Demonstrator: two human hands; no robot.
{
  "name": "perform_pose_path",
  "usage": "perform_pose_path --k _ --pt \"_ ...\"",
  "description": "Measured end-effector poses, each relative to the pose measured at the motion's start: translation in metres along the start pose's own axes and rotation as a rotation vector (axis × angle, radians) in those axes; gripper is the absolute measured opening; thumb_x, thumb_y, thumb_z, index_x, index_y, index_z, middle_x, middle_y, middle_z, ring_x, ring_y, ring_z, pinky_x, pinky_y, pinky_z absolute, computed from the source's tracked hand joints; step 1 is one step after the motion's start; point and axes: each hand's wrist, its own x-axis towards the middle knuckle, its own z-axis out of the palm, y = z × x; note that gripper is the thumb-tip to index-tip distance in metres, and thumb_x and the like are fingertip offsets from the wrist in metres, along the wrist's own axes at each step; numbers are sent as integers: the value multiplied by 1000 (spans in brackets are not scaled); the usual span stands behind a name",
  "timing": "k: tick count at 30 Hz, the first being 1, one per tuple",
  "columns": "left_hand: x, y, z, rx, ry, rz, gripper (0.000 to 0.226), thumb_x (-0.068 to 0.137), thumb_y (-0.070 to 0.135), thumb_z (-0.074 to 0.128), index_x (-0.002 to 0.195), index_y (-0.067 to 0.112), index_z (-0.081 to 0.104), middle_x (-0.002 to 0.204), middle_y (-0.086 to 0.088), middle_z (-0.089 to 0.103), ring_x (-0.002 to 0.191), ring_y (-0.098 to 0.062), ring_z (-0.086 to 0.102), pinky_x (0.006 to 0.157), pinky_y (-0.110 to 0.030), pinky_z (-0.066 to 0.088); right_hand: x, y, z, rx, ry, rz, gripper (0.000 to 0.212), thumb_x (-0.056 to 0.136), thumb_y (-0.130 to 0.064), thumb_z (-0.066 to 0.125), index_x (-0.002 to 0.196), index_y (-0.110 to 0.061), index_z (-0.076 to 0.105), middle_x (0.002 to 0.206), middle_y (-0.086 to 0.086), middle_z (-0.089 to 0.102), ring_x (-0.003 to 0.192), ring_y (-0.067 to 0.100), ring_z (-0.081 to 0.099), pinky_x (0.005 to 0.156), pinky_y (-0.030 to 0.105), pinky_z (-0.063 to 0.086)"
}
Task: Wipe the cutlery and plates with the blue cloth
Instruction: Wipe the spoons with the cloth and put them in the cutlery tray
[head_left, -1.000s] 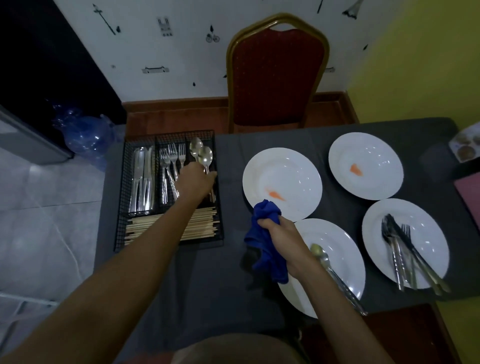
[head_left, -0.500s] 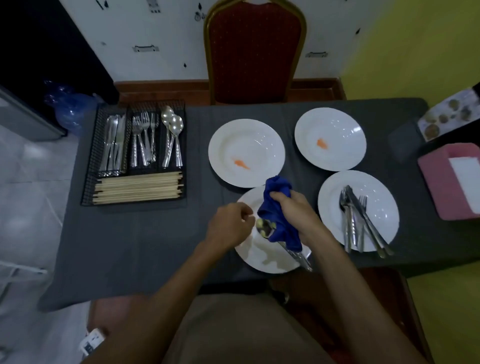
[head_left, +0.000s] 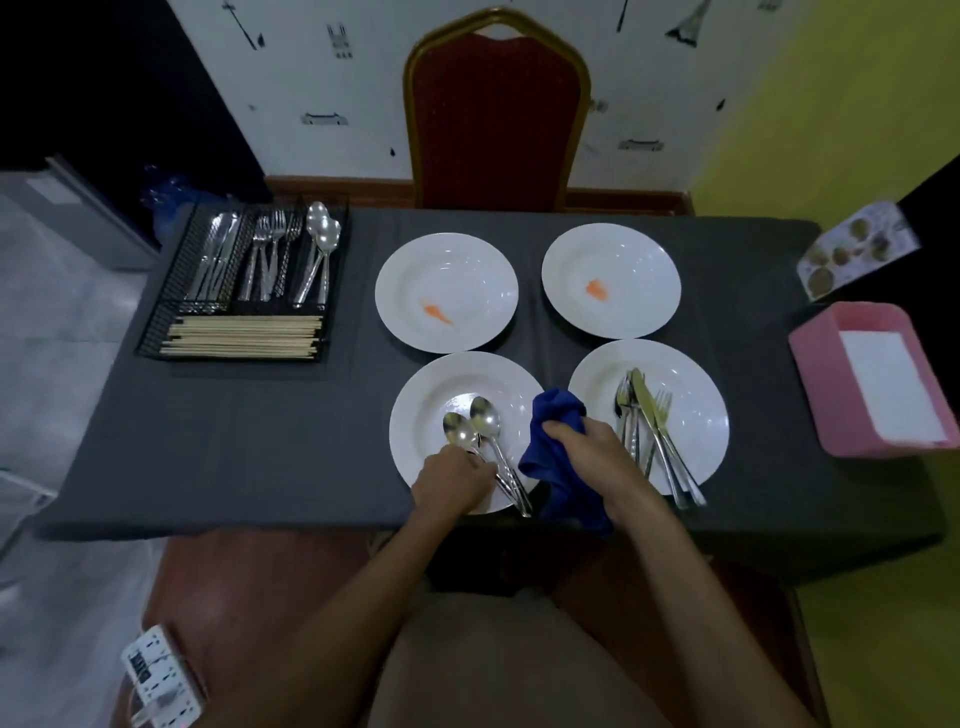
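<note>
Bunched blue cloth gripped in the right hand.

The left hand has left the tray and come down to the near plate, its fingers curled over the handles of two spoons. A second ago that plate held just one spoon, and half a second ago its bowl was wrapped in the cloth. Now both bowls lie bare, side by side, just beyond the left fingers. The right hand, cloth bunched in it, has slid off to the right of those fingers, over the gap between the two near plates.
</note>
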Motion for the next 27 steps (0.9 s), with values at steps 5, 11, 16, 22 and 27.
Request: perform_pose_path --k 5,11,16,22,27 --pt "-7 1 6 -126 44 -74 25 64 37 53 64 15 66 69 0 70 71 -23 70 69 -31 58 3 9 -9 -11 -17 -26 23 95 -34 62 99 -11 68 98 16 71 86 26 66 75 34 48" --pt "-15 5 12 -116 119 -76 25 72 36 61 59 15 61 60 4 63 63 -19 65 57 -25 45 3 8 -15 -53 -51 -63 21 96 -32 62 101 -13 67 98 13 71 86 24 66 75 33 48" --pt "-19 3 3 -96 101 -124 29 59 41 58 72 15 58 71 0 63 68 -21 64 59 -26 44 3 4 -15 -64 -82 -88 18 97 -30 60 99 -13 66 91 9 68 80 21 63 70 32 46" --pt "-22 -9 -15 -92 106 -136 36 58 37 52 79 12 67 82 -4 72 79 -23 70 69 -32 53 8 9 -7 -66 -117 -117 23 98 -33 59 100 -12 67 95 11 70 84 22 64 72 33 46" --pt "-35 1 -27 -351 162 7 15 86 19 48 74 15 56 76 4 75 79 -23 70 70 -37 59 19 15 5 -42 -86 -62 43 100 -50 47 95 -12 67 95 12 71 92 26 66 80 38 49"
